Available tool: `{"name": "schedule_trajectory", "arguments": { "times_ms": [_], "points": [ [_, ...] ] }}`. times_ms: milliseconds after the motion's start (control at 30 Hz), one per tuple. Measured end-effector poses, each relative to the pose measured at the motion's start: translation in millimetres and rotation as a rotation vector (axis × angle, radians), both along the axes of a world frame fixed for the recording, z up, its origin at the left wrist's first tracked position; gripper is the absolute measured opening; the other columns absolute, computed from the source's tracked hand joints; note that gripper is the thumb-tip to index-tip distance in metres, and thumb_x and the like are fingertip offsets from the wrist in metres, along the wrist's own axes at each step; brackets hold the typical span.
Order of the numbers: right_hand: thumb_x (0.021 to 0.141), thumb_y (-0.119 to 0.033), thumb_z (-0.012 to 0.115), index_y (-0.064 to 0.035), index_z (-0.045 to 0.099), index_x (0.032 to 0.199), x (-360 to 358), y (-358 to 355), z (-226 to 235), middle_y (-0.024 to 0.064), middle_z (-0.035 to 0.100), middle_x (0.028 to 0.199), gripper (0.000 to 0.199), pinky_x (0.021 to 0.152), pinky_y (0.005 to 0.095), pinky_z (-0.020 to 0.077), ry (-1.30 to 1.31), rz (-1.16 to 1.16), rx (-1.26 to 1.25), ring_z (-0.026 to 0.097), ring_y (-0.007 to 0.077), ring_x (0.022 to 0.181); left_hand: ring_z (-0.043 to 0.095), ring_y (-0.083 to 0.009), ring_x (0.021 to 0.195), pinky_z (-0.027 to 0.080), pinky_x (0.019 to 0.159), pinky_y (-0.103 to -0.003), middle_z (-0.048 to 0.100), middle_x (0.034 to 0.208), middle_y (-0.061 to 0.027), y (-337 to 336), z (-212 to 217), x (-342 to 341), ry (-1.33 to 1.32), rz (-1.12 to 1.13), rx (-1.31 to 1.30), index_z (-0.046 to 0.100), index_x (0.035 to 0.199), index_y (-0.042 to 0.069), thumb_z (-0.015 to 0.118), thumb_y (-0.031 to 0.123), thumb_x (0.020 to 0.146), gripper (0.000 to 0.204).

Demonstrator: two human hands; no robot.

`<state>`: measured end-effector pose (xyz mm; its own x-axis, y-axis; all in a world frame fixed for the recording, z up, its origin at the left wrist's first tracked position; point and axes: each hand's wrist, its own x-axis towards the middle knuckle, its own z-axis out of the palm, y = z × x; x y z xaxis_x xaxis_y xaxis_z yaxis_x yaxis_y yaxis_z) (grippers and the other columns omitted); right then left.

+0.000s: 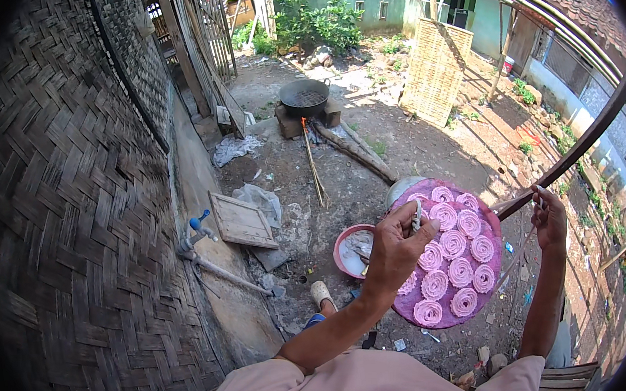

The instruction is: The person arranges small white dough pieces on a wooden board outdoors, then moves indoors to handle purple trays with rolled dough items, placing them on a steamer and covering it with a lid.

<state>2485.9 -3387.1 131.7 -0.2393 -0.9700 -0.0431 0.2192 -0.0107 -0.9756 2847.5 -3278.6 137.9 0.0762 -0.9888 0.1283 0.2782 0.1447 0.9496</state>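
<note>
My left hand (398, 246) is raised over the left edge of a round purple tray (407, 312). Its fingers are closed around a small pale piece (417, 216), too small to name. Pink swirled rosettes (453, 244), several of them, lie spaced across the tray and look like piped dough. My right hand (549, 218) is held up beyond the tray's right side, fingers pinched together. A thin pale strand or stick appears near its fingertips, but what it grips is unclear. Neither hand touches the rosettes.
A black wok (305, 98) sits over a wood fire on bricks, with long firewood (354, 149) sticking out. A pink basin (342, 256) stands left of the tray. A woven wall (75, 201), blue tap (200, 222) and wooden board (242, 220) are leftward. A dark pole (584, 143) slants at right.
</note>
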Motion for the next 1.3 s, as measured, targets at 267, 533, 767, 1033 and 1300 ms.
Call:
{"name": "schedule_trajectory", "arguments": {
  "times_ms": [267,533,767,1033,1300],
  "points": [
    [0.088,-0.028,0.065,0.0003,0.064,0.116,25.8,-96.2,-19.7,-0.0029,0.06,0.082,0.04,0.04,0.0174,0.0303,0.051,-0.081,0.043,0.042,0.0008,0.049,0.044,0.0003,0.065,0.036,0.055,-0.02,0.052,0.072,0.0056,-126.8,-5.1,60.8,-0.1,-0.239,0.032,0.058,0.087,0.003,0.068,0.018,0.093,0.019],
    [0.088,-0.029,0.067,-0.002,0.065,0.118,115.9,-246.5,-9.8,-0.0054,0.059,0.082,0.04,0.041,0.017,0.0289,0.093,-0.154,0.047,0.04,0.0004,0.05,0.042,0.0004,0.063,0.035,0.054,-0.02,0.051,0.072,0.0052,-272.2,-21.4,140.7,-0.086,-0.195,0.01,0.057,0.089,0.003,0.068,0.017,0.093,0.018],
    [0.089,-0.027,0.066,-0.002,0.066,0.117,231.0,-421.0,-23.0,-0.006,0.058,0.079,0.037,0.042,0.0165,0.0287,0.083,-0.032,0.005,0.041,-0.0007,0.05,0.035,0.0017,0.061,0.029,0.051,-0.02,0.043,0.071,0.0077,-417.3,-31.5,239.2,-0.094,-0.182,-0.054,0.058,0.09,0.003,0.069,0.015,0.091,0.016],
    [0.087,-0.025,0.068,-0.0017,0.066,0.112,392.6,-613.5,-30.2,-0.0074,0.053,0.072,0.034,0.045,0.0204,0.0292,0.074,0.021,0.172,0.039,0.0015,0.05,0.036,-0.0001,0.062,0.031,0.052,-0.02,0.047,0.073,0.0055,-591.0,-30.6,362.6,0.08,-0.204,0.048,0.054,0.09,0.002,0.067,0.015,0.093,0.018],
    [0.087,-0.02,0.066,-0.0012,0.068,0.102,576.3,-816.8,-61.4,-0.0048,0.053,0.068,0.025,0.045,0.0227,0.034,0.071,0.045,0.149,0.041,0.0042,0.047,0.058,-0.0054,0.078,0.05,0.07,-0.021,0.061,0.092,-0.0021,-770.8,-68.5,515.7,-0.035,-0.041,0.129,0.06,0.105,-0.003,0.068,0.008,0.091,0.02]
  ]
}}
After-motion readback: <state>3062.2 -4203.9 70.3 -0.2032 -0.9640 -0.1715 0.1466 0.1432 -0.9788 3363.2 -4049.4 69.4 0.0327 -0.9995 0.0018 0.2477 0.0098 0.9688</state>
